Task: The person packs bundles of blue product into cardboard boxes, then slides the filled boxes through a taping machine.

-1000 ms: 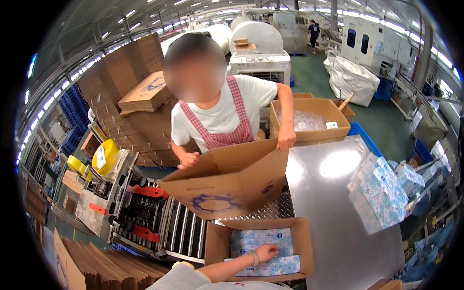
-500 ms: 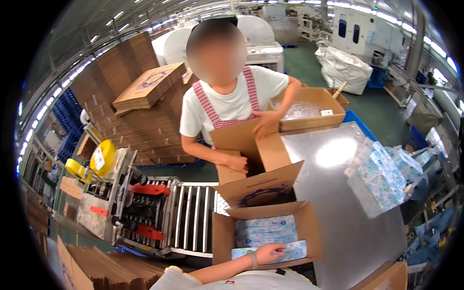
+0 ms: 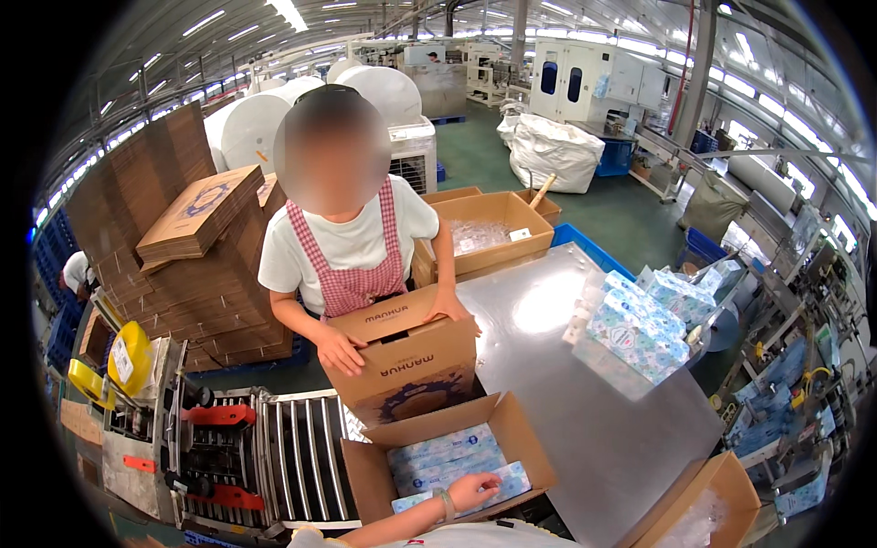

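My left hand (image 3: 471,492), with a band at the wrist, reaches into an open cardboard box (image 3: 539,457) in front of me. It rests over the nearest blue-and-white patterned pack (image 3: 513,481), fingers loosely bent and not wrapped round anything I can see. Further similar packs (image 3: 446,454) lie flat in rows beside it in the box. My right hand is out of the picture. Just beyond stands another carton (image 3: 416,384), its top flaps folded down under the two hands of a co-worker (image 3: 352,247) in a checked apron.
To the right is a metal table (image 3: 585,429), with stacked patterned packs (image 3: 635,329) at its far side. A roller conveyor (image 3: 301,447) runs left toward a machine with yellow tape rolls (image 3: 132,358). Flattened cartons (image 3: 210,310) are piled behind; another open box (image 3: 731,502) stands near right.
The view has turned right. The co-worker's carton had its flaps up and a hand inside; now the flaps are folded down, with both hands on top. My left hand stays over the near pack.
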{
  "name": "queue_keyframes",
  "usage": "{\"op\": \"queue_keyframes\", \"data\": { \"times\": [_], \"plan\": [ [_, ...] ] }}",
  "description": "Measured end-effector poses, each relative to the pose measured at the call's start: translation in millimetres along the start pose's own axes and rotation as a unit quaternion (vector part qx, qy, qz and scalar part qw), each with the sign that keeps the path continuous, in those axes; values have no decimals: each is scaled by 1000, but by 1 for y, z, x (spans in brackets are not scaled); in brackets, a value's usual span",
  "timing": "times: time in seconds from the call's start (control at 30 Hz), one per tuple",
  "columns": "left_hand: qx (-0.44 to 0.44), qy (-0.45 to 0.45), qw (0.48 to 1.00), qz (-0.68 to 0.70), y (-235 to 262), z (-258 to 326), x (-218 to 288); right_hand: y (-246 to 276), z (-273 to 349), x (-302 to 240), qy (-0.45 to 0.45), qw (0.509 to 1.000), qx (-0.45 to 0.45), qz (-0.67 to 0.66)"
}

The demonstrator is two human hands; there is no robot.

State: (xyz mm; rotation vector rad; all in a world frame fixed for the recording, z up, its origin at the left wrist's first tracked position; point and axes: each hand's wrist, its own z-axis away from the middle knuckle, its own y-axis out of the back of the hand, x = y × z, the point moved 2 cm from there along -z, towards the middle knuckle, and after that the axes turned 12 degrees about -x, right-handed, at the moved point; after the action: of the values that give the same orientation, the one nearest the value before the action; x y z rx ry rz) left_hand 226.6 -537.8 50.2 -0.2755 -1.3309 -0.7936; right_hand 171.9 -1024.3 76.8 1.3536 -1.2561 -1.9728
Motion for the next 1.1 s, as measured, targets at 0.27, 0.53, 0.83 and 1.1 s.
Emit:
{"op": "queue_keyframes", "data": {
  "times": [0.27,0.53,0.83,1.1],
  "plan": [
    [24,-5,999,21,-11,5,-13,40,28,126,-160,983,44,77],
    [31,-14,999,35,-4,-3,2,62,-8,218,20,942,256,214],
    [175,-92,951,236,19,11,80,-85,49,-307,385,836,-329,-210],
    [376,-3,860,344,53,70,-5,-184,22,-358,366,810,-412,-201]
  ]
}}
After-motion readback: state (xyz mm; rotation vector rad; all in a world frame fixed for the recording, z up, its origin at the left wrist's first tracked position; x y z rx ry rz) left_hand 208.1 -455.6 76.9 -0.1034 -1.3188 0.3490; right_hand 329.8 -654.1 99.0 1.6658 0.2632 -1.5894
